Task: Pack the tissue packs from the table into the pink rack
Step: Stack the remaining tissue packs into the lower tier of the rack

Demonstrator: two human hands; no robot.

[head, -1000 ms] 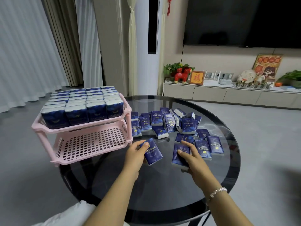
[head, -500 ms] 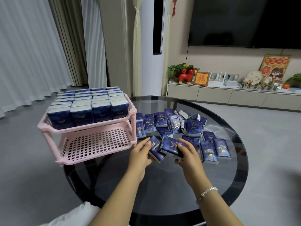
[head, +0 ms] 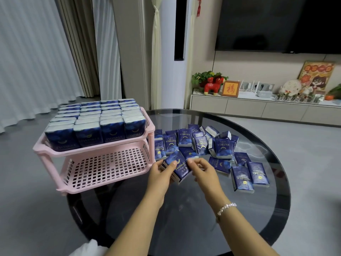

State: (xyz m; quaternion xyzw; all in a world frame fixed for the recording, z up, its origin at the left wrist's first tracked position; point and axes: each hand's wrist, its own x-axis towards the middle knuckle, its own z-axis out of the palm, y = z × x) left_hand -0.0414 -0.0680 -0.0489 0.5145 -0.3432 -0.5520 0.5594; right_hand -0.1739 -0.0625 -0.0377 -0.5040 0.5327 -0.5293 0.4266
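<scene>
Hands first: my left hand (head: 160, 172) grips a small stack of blue tissue packs (head: 177, 166), thumb across the top pack and fingers curled underneath, and as far as I can tell there are two packs in that stack. My right hand (head: 203, 169) sits just beside it, thumb and forefinger pinching the right edge of the same top pack, the other fingers loosely curled. A pearl bracelet (head: 226, 207) circles my right wrist. The held stack hovers just off the front right corner of the pink rack (head: 96, 150), level with its lower shelf (head: 107, 166), whose lattice floor holds nothing. The upper shelf (head: 129, 138) is packed full with upright tissue packs in four columns running back from the front rim. The rack stands on the left edge of the round dark glass tabletop (head: 193, 209). Beyond my hands, a loose pile of tissue packs (head: 201, 143) lies jumbled near the middle of the tabletop, some flat, some leaning on each other, the leftmost ones touching the rack's right post. To the right of the pile, two packs (head: 249, 176) lie flat side by side, and one more (head: 220, 164) lies between them and my right hand. Farther back I see a low cabinet (head: 258, 109) along the wall with a red toy horse (head: 214, 85) on it, and grey curtains (head: 36, 52) on the left.
</scene>
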